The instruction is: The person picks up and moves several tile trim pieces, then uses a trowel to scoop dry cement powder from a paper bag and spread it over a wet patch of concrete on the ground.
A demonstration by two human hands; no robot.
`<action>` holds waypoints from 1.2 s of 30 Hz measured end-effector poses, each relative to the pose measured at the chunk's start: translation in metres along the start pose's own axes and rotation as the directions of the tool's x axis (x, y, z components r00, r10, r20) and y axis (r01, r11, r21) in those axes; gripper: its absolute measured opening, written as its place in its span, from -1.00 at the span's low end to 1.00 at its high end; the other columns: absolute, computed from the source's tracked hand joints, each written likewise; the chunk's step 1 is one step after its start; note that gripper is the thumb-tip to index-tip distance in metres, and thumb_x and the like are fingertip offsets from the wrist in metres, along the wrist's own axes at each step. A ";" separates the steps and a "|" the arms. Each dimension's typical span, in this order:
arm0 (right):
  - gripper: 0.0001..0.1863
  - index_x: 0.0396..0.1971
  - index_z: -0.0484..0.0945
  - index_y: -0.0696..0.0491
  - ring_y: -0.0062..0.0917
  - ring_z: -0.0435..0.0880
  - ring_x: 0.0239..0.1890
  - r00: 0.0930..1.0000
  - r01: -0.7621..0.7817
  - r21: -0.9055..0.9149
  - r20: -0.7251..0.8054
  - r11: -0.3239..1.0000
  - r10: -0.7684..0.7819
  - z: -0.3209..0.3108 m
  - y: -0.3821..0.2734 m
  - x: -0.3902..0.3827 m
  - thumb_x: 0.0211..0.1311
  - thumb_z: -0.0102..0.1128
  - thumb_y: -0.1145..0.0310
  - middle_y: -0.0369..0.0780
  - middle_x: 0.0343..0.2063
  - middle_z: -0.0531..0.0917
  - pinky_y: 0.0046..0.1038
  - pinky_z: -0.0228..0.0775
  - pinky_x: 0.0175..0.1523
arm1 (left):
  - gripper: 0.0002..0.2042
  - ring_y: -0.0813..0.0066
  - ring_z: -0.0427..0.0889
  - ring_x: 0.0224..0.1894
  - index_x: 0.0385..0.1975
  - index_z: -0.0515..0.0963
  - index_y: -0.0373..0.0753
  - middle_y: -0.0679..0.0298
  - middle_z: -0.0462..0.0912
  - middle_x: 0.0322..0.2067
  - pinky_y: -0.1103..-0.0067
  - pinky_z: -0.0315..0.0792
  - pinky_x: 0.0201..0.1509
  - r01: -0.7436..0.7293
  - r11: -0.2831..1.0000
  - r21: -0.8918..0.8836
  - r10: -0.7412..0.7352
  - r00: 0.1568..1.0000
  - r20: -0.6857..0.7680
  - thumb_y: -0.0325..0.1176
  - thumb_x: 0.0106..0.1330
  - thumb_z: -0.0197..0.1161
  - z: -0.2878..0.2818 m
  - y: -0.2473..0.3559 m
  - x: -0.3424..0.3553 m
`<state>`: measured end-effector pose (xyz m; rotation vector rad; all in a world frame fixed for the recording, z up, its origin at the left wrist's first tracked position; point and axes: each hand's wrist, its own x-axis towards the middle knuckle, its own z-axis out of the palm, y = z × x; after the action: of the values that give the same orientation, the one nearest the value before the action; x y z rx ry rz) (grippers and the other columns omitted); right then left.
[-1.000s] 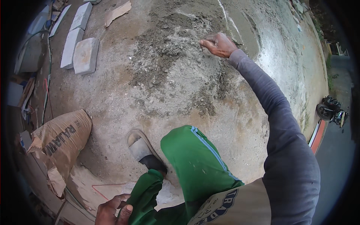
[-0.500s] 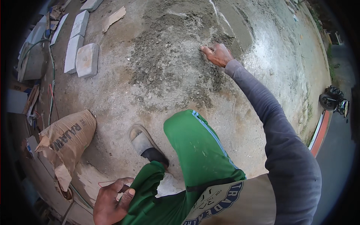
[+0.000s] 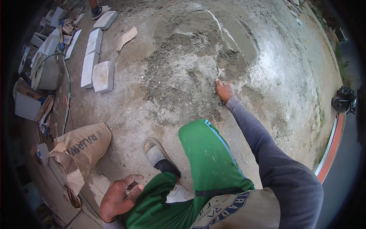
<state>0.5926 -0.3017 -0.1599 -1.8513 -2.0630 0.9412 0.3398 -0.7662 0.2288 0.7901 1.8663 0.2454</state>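
Note:
My right hand (image 3: 225,91) is closed, low over a patch of wet grey mortar (image 3: 179,80) spread on the ground. From its fingers a pale, mortar-smeared hand tool (image 3: 220,71) seems to stick out; its blade blends into the mix, so its exact kind is unclear. Beyond the hand lies a smoother, darker stretch of mortar (image 3: 238,45) with a white streak along it. My left hand (image 3: 120,195) rests beside my green-trousered leg, thumb and forefinger apart, with nothing in it.
A brown paper sack (image 3: 85,147) leans at the left. Several pale blocks (image 3: 90,68) and a torn cardboard piece (image 3: 126,38) lie farther off. A green hose (image 3: 69,91) runs past scrap. Another person's foot (image 3: 100,11) shows top left; a motorbike (image 3: 343,100) stands far right.
My right hand has drawn back nearer to me, away from the smoother mortar. The view has shifted, and another person's foot now shows at the top left. My left hand stays by my leg.

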 end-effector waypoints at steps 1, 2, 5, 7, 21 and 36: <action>-0.30 -0.11 0.71 0.31 0.13 0.76 0.00 0.996 -0.008 0.022 0.091 1.000 0.006 -0.003 -0.027 -0.017 0.40 0.22 -0.19 0.19 -0.21 0.79 -0.02 0.56 0.15 | -0.62 0.03 0.86 -0.12 0.19 0.63 -0.29 -0.10 0.82 -0.22 0.32 0.66 -0.09 0.022 1.000 -0.008 -0.022 1.000 0.019 -0.18 0.53 0.33 -0.001 0.000 -0.007; -0.28 -0.07 0.72 0.31 0.13 0.76 0.01 0.993 0.024 -0.015 0.113 1.000 -0.022 -0.014 -0.059 -0.034 0.43 0.17 -0.20 0.19 -0.20 0.78 0.00 0.55 0.17 | -0.61 0.01 0.85 -0.11 0.20 0.64 -0.28 -0.11 0.82 -0.22 0.31 0.66 -0.05 0.014 1.000 -0.008 -0.014 1.000 0.022 -0.16 0.53 0.33 -0.003 0.003 -0.011; -0.27 0.07 0.64 0.28 0.23 0.72 -0.01 0.962 0.252 -0.213 0.158 0.944 -0.221 -0.034 -0.131 -0.086 0.47 0.10 -0.22 0.25 -0.18 0.75 0.10 0.51 0.17 | -0.62 -0.01 0.84 -0.14 0.17 0.67 -0.22 -0.11 0.81 -0.23 0.30 0.64 0.00 -0.054 0.998 0.033 0.055 0.997 -0.046 -0.11 0.55 0.31 -0.004 0.001 -0.022; -0.30 0.07 0.63 0.26 0.23 0.71 -0.01 0.961 0.264 -0.142 0.120 0.954 -0.248 -0.040 -0.129 -0.098 0.50 0.07 -0.19 0.25 -0.18 0.74 0.09 0.51 0.15 | -0.65 0.08 0.83 -0.20 0.14 0.69 -0.19 -0.06 0.82 -0.25 0.33 0.63 -0.03 -0.058 0.995 0.078 0.058 0.998 0.001 -0.10 0.56 0.29 -0.001 -0.006 -0.002; -0.41 -0.22 0.70 0.15 -0.39 0.61 -0.59 0.841 -0.539 0.440 0.339 0.719 0.423 0.049 0.017 -0.138 0.52 0.17 -0.18 -0.19 -0.53 0.62 -0.21 0.40 -0.59 | -0.66 0.47 0.77 -0.17 0.24 0.65 -0.17 0.15 0.85 -0.22 0.46 0.59 0.02 0.024 1.000 0.018 -0.024 0.999 0.038 -0.20 0.59 0.29 -0.010 -0.020 0.011; -0.57 0.09 0.57 0.07 0.08 0.78 -0.16 0.884 0.466 0.008 -0.050 0.885 -0.465 -0.052 -0.137 -0.129 0.41 0.26 0.09 0.05 -0.20 0.78 0.06 0.57 0.00 | -0.66 0.53 0.75 -0.22 0.19 0.64 -0.28 0.20 0.80 -0.30 0.49 0.58 -0.02 -0.018 1.000 -0.024 0.019 1.000 0.024 -0.19 0.59 0.28 -0.018 -0.014 0.037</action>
<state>0.5341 -0.4086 -0.0074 -1.2524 -2.3032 0.7725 0.3101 -0.7505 0.2019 0.7909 1.8306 0.2681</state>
